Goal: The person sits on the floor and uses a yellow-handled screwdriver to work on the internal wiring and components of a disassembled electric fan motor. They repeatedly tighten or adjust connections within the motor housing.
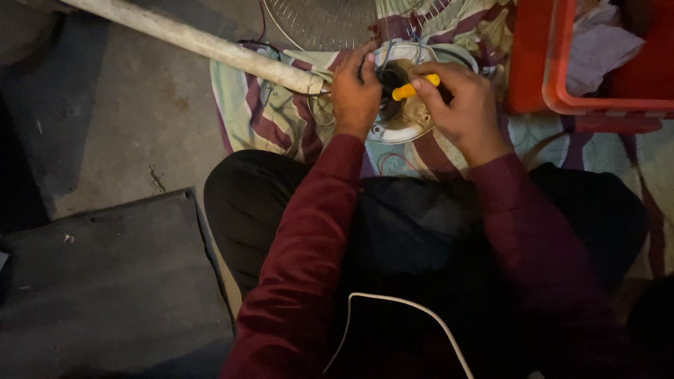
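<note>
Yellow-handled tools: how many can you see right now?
1: a yellow-handled screwdriver in the right hand, tip in the round fan housing that the left hand steadies. Others may be hidden.

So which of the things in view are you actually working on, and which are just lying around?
In use:
left hand on the round white housing
right hand holding the yellow-handled tool
wires by the housing

Lying about:
red crate
white pipe
wire fan grille
striped cloth
white cable
</note>
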